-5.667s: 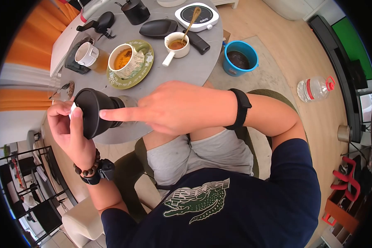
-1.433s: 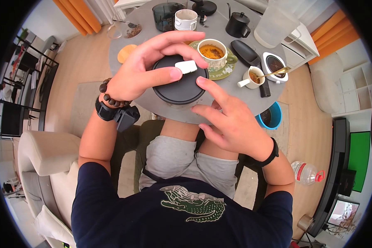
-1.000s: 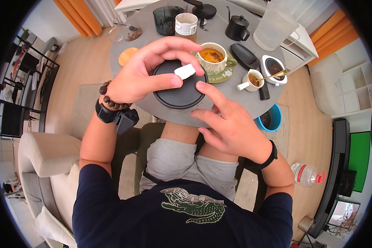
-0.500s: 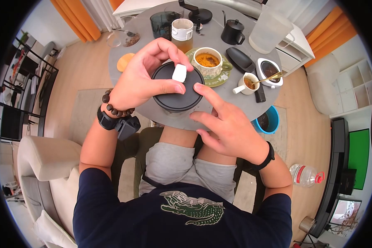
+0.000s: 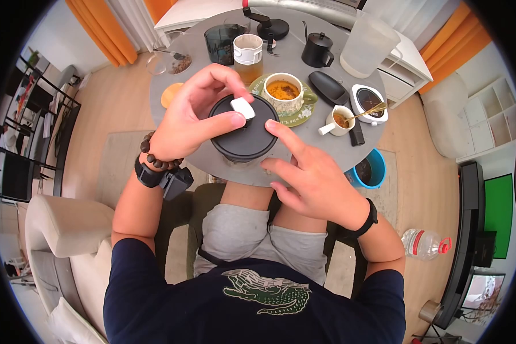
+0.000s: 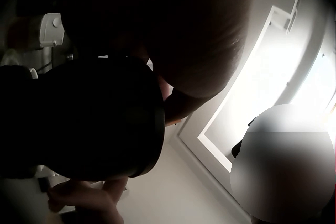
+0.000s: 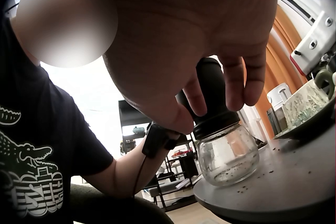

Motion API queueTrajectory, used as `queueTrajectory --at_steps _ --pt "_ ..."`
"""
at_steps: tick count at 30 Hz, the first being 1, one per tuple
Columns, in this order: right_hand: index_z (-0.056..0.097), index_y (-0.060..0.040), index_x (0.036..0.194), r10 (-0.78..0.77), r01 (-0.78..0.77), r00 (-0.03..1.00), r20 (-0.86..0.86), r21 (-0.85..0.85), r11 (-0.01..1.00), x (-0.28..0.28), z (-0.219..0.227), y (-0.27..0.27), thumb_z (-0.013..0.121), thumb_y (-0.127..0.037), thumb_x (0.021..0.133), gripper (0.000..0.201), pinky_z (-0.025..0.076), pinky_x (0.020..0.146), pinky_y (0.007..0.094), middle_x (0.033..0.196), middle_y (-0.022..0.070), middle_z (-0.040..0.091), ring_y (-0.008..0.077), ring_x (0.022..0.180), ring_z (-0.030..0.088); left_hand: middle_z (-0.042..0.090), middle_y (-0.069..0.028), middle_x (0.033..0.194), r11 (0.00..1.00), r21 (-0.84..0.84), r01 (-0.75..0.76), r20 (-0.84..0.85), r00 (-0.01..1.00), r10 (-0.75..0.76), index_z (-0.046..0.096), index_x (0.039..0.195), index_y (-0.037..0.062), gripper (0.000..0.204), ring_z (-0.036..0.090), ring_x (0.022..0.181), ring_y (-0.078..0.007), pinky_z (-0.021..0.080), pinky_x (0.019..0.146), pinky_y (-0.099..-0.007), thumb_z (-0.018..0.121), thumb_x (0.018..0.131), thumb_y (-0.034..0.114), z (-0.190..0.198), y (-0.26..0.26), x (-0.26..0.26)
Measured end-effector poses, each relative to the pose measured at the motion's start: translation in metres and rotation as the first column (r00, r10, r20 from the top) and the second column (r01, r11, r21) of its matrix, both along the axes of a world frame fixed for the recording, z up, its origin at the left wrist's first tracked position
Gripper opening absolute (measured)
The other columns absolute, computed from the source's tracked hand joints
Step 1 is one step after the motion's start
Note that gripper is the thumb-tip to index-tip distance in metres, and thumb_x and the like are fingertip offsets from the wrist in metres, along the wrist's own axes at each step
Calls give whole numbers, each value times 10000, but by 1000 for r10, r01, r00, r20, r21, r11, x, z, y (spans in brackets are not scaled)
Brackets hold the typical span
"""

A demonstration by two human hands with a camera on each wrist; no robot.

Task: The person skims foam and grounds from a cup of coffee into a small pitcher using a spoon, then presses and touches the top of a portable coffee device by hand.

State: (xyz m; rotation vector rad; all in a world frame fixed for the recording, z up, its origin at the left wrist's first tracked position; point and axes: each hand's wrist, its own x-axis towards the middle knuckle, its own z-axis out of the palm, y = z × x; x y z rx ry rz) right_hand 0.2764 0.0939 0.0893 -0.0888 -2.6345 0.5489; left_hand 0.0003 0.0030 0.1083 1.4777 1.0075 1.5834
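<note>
A black coffee grinder top (image 5: pixel 249 140) with a wide round rim stands near the table's front edge. In the right wrist view, its narrow black body (image 7: pixel 214 95) sits on a clear glass jar (image 7: pixel 228 155) with bits clinging inside. My left hand (image 5: pixel 192 120) pinches a small white block (image 5: pixel 242 108) between thumb and fingers over the middle of the top. My right hand (image 5: pixel 321 180) has its index fingertip at the rim's right side, the other fingers loosely spread beside the grinder. The left wrist view shows the grinder's dark outline (image 6: pixel 105 119).
Behind the grinder are a green plate (image 5: pixel 295 119) with a patterned cup (image 5: pixel 284 94), a white-rimmed glass (image 5: pixel 248 50), a small white pitcher (image 5: pixel 337 122) with a gold spoon, a white scale (image 5: pixel 368 103) and a black kettle (image 5: pixel 317 50). A blue bucket (image 5: pixel 378 172) stands right of the table.
The white block has turned in my left fingers, from lying crosswise to standing, then tilting the other way. My right index finger, earlier stretched across the grinder, now touches its rim.
</note>
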Motion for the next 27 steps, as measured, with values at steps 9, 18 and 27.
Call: queueTrajectory --at_steps 9,18,27 --pt "697 -47 1107 42 -41 999 -8 17 999 0 -4 -2 806 -32 802 324 587 753 457 1784 160 435 343 845 711 610 -24 1141 977 66 -201 -168 963 210 637 1171 68 320 609 1177 -175 482 1149 -377 833 936 -25 0 -2 10" --pt "695 -56 1127 17 -17 999 -29 14 1000 0 -7 0 834 -50 802 354 603 800 460 1779 145 442 343 918 729 765 -187 1406 998 -52 31 -166 985 -40 660 1485 -1 421 600 1421 -240 459 1230 -432 668 1080 117 4 -3 4" --pt "699 -54 1114 23 -21 998 -56 34 999 0 -9 1 831 -55 814 328 601 819 453 1772 133 451 304 934 717 770 -220 1354 967 2 253 -93 963 -252 696 1449 23 409 588 1388 -307 449 1215 -482 611 1118 248 -7 6 -29"
